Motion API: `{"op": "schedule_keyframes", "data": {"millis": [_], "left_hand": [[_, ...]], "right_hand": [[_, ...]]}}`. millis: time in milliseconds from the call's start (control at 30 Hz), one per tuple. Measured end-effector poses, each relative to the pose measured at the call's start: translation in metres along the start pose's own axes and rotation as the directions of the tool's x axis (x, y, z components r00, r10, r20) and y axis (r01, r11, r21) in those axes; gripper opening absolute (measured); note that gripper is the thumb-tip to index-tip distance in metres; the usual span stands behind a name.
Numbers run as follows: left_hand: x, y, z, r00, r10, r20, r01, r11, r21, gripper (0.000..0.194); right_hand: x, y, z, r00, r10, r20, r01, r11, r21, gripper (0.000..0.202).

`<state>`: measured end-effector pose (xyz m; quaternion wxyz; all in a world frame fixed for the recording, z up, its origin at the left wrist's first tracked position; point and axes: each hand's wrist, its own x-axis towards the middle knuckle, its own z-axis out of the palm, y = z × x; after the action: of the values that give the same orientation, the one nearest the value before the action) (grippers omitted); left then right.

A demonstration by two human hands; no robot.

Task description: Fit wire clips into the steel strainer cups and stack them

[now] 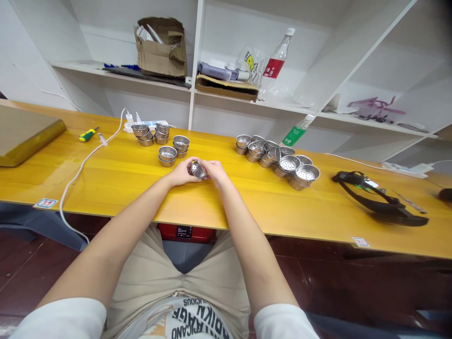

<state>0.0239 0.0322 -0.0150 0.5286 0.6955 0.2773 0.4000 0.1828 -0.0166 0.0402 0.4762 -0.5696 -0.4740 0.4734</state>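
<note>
Between my two hands, just above the table, is a small perforated metal cup (197, 170), tilted so that its holed inside faces me. My left hand (182, 173) is closed round its left side. The fingers of my right hand (213, 170) pinch its right edge. Beyond my left hand stand short stacks of similar cups, the nearest stack (167, 156) just behind it and another stack (181, 146) a little farther back. Off to the right sits a larger group of the cups (289, 165), some nested and one tipped on its side.
On the left lie a white cable (80, 174), a green and yellow screwdriver (88, 134) and a cardboard box (28, 132). A power strip (150, 125) is behind the left stacks. A green-labelled bottle (297, 132) and a black headset (379, 195) are on the right. Shelves line the back.
</note>
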Motion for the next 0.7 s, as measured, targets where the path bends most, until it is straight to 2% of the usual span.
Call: {"op": "schedule_keyframes", "data": {"millis": [700], "left_hand": [[-0.0002, -0.0009, -0.0004, 0.999, 0.029, 0.022, -0.030, 0.998, 0.056, 0.085]], "right_hand": [[-0.0008, 0.0008, 0.0012, 0.999, 0.007, -0.041, -0.011, 0.996, -0.091, 0.042]]}}
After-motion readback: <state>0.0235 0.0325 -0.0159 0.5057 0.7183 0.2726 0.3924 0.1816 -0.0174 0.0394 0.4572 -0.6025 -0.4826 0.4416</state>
